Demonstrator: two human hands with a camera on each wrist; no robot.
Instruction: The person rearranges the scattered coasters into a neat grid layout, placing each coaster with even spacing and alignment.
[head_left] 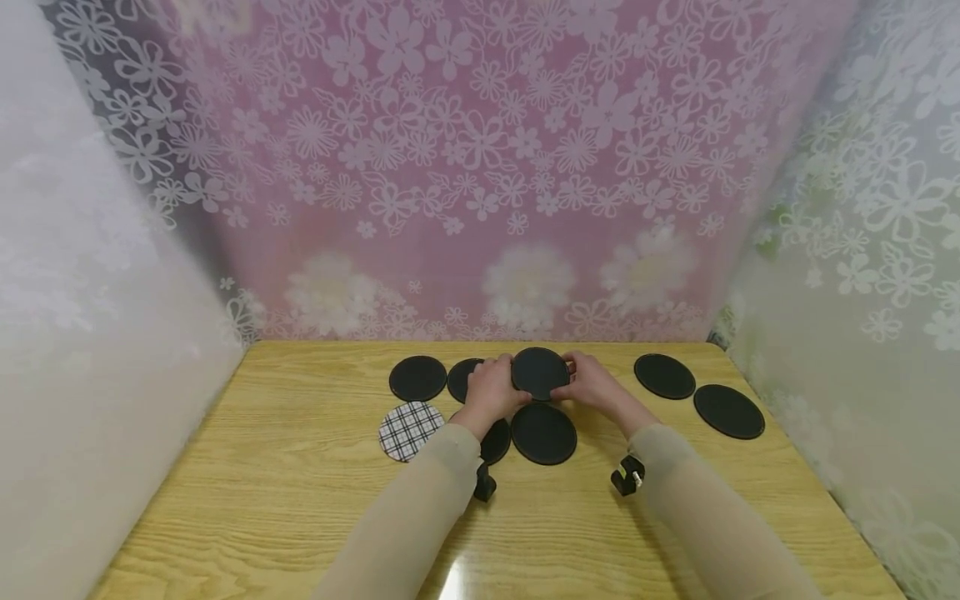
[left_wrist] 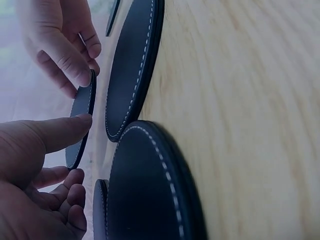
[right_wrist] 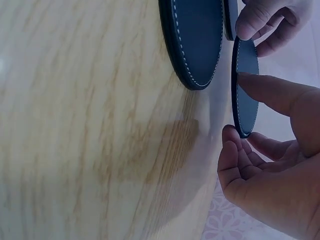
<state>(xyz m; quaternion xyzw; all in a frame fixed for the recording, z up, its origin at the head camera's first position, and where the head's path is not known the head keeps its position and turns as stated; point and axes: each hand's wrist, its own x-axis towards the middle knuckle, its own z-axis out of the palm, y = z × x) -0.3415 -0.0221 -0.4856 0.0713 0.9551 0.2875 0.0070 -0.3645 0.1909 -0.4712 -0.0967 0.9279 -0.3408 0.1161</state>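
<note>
Between both hands, a round black coaster (head_left: 540, 373) with white edge stitching is held near the back of the table. My left hand (head_left: 491, 393) pinches its left edge, thumb on the upper face and fingers beneath. The right hand (head_left: 592, 385) grips the opposite edge the same way. In both wrist views the held coaster (right_wrist: 247, 62) shows raised off the wood. Just in front of it lies another black coaster (head_left: 543, 433). Beneath the left hand and wrist, two more black coasters (head_left: 495, 443) are partly hidden.
At the left lie a black coaster (head_left: 417, 378) and, in front of it, a coaster with a white-and-black plaid face (head_left: 410, 431). Two black coasters (head_left: 664, 376) rest apart at the right. Flower-patterned curtains (head_left: 480, 167) enclose the wooden table (head_left: 300, 500) at back and sides.
</note>
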